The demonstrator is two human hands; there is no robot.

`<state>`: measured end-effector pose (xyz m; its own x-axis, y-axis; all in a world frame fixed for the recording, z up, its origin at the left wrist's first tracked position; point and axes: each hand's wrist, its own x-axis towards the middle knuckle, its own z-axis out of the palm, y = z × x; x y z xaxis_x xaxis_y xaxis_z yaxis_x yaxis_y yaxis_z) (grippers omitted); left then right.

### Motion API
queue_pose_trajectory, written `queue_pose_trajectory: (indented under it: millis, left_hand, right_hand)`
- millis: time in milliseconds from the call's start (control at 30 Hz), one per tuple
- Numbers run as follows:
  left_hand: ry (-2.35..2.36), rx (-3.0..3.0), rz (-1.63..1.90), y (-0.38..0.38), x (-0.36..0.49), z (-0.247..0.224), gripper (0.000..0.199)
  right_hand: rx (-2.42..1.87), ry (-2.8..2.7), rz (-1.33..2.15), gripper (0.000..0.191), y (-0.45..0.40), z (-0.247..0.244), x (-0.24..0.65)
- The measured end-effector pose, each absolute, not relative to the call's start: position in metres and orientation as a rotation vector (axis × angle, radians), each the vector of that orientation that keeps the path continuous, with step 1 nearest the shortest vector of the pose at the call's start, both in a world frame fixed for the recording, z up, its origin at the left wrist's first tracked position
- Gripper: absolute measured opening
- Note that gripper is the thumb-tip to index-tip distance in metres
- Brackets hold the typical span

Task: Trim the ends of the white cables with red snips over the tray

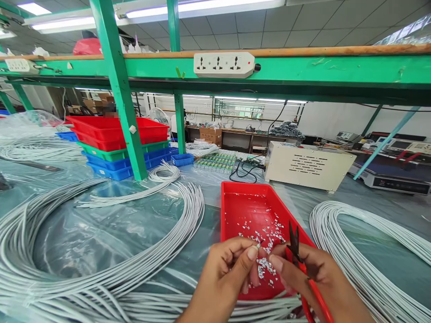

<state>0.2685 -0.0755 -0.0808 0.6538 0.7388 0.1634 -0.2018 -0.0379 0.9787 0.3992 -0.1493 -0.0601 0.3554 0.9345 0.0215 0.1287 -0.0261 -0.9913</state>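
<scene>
Over the near end of a red tray [232,206], my left hand [229,273] pinches the stripped end of a thin cable [258,245] between thumb and forefinger. My right hand [319,273] has red-handled cutters [313,287] tucked in it, dark blades pointing up and slightly parted. Its thumb and forefinger close together just right of the cable end; whether they touch its wires is hard to make out. Silvery foil scraps [266,267] lie scattered in the tray below both hands. Most of the held cable is hidden by my left hand.
Coiled grey cables [182,237] spread across the left, with another coil [340,251] at right. Behind stand stacked trays [117,134], green circuit boards [215,161] and a beige metal box [308,166]. A green post [117,89] and a shelf beam with a power strip [224,65] cross ahead.
</scene>
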Motion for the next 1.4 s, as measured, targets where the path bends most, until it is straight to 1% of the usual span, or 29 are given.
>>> queue_pose_trajectory:
  millis: [100,167,267,400,567,767,933,1133,1300,1400]
  left_hand:
    - [0.509,1.430,0.824,-0.077,0.268,-0.081,0.026]
    - [0.556,1.499,0.901,-0.078,0.268,-0.082,0.020]
    - [0.600,1.680,1.070,-0.081,0.266,-0.081,0.010]
    - [0.544,1.823,1.161,-0.081,0.265,-0.079,0.004]
    - [0.453,1.815,1.155,-0.078,0.266,-0.077,0.007]
    - [0.407,1.890,1.117,-0.075,0.265,-0.080,0.009]
    - [0.415,1.891,1.105,-0.076,0.266,-0.081,0.009]
    - [0.505,1.872,1.027,-0.079,0.267,-0.080,0.011]
    - [0.550,1.631,0.941,-0.078,0.269,-0.084,0.008]
    - [0.510,1.439,0.900,-0.077,0.271,-0.088,0.013]
  right_hand:
    - [-1.426,-0.934,0.868,0.027,-0.149,-0.060,0.396]
    - [-1.387,-0.869,0.912,0.032,-0.149,-0.061,0.395]
    - [-1.349,-0.815,0.964,0.034,-0.149,-0.062,0.396]
    - [-1.298,-0.829,1.023,0.036,-0.149,-0.062,0.397]
    - [-1.242,-0.784,1.096,0.033,-0.149,-0.063,0.396]
    - [-1.247,-0.788,1.085,0.030,-0.150,-0.058,0.396]
    - [-1.288,-0.967,0.887,0.013,-0.150,-0.060,0.395]
    - [-1.294,-1.007,0.732,0.010,-0.148,-0.069,0.390]
    - [-1.243,-0.924,0.806,0.011,-0.147,-0.071,0.389]
    - [-1.219,-0.850,0.911,0.013,-0.146,-0.067,0.389]
